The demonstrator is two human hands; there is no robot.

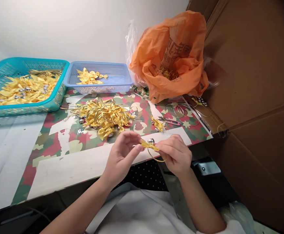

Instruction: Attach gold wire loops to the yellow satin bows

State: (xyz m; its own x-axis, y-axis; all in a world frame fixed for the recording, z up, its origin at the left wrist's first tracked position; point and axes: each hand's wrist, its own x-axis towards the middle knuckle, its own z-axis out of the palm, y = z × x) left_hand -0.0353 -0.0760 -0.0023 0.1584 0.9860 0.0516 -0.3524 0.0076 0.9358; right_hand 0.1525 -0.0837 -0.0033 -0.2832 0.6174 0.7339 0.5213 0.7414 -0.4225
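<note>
A yellow bow (149,145) with a silver bell (151,141) and a loop of gold cord (156,159) is held between my two hands above the table's front edge. My left hand (124,151) pinches the bow's left end between thumb and fingers. The right end is gripped by my right hand (176,152), with the cord loop hanging beneath. Behind my left hand lies a pile of yellow bows with gold cords (105,115). A smaller bow with bells (157,124) rests just behind my hands, beside pink-handled snips (169,121).
A teal basket (27,105) of bows and bells stands at the left, touching a blue basket (102,88) holding fewer bows. An orange plastic bag (151,55) stands open at the back right. Cardboard (254,81) rises along the right. A phone (209,168) lies lower right.
</note>
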